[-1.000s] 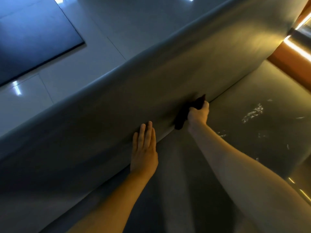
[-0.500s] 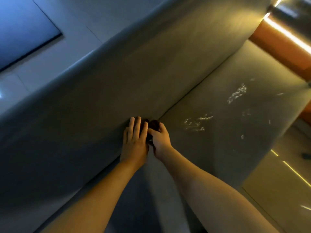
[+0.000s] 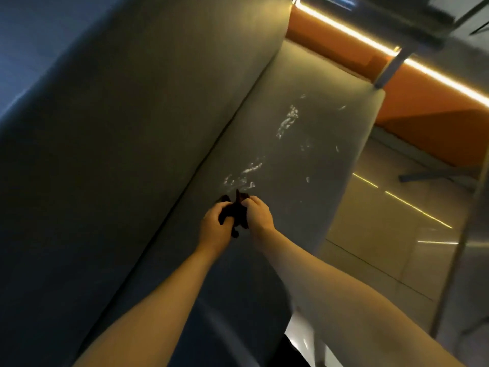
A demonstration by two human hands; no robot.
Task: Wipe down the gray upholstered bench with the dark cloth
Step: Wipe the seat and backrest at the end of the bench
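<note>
The gray upholstered bench has a tall backrest (image 3: 137, 133) on the left and a seat (image 3: 312, 160) running away to the upper right. The dark cloth (image 3: 236, 214) is bunched between both hands above the seat, near the crease with the backrest. My left hand (image 3: 214, 223) grips its left side with curled fingers. My right hand (image 3: 258, 213) pinches its right side. White smears (image 3: 287, 123) and more streaks (image 3: 243, 178) lie on the seat just beyond the hands.
An orange wall panel (image 3: 412, 102) with a lit strip (image 3: 436, 78) closes off the far end of the bench. Glossy floor tiles (image 3: 391, 215) lie to the right of the seat edge, with a dark metal leg (image 3: 434, 174) on them.
Both hands have left the backrest crease and come together over the seat. The left hand, flat on the backrest before, now grips the cloth together with the right. The view has swung right.
</note>
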